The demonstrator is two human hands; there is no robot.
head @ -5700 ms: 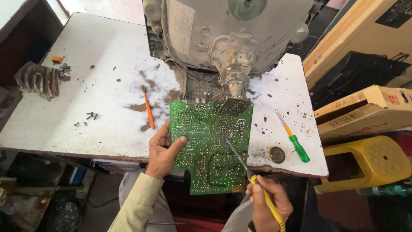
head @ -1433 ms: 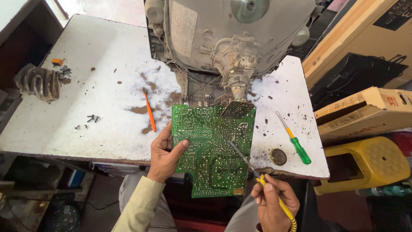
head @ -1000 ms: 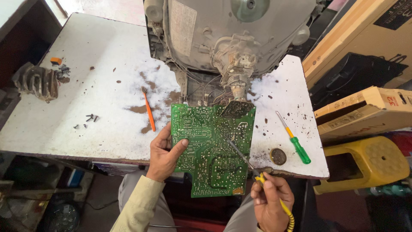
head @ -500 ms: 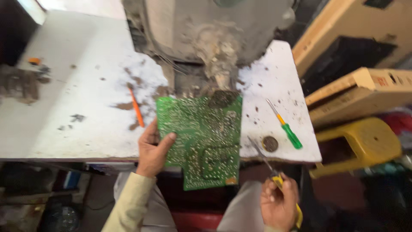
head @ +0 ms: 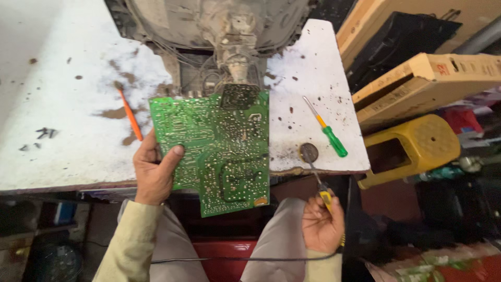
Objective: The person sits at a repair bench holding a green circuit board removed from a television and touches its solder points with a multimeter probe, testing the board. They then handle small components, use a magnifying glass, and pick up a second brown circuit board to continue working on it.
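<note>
Green circuit board (head: 216,149) held half off the near edge of the counter (head: 62,151), solder side up.

The left hand (head: 152,172) pinches the board's left edge, thumb on top; its far edge sits under the dusty tube set (head: 229,31). The right hand (head: 322,225) has its fingers wrapped round a yellow-handled iron (head: 318,180), tip at a small round tin (head: 309,152). A loose pinch could let the overhanging board tip; the trailing cord (head: 235,258) over the lap might snag. A green screwdriver (head: 327,129) lies to the right.
</note>
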